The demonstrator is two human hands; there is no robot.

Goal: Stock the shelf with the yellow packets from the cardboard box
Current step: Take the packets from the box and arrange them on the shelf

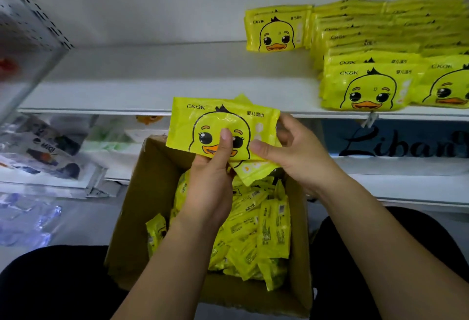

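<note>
Both hands hold a small stack of yellow duck-face packets (215, 121) above the open cardboard box (142, 208). My left hand (213, 182) grips the stack from below, thumb pressed on the duck's face. My right hand (291, 152) pinches the stack's right edge. The box below holds several more yellow packets (256, 230) in a loose heap. On the white shelf (152, 83), rows of the same stocked packets (368, 86) stand at the right, and another short row (276, 28) stands further back.
A lower shelf (406, 185) on the right carries a dark sign with script lettering. Clear-wrapped goods (45, 152) lie on the lower left shelf. A perforated metal upright (28, 27) stands at the far left. My knees flank the box.
</note>
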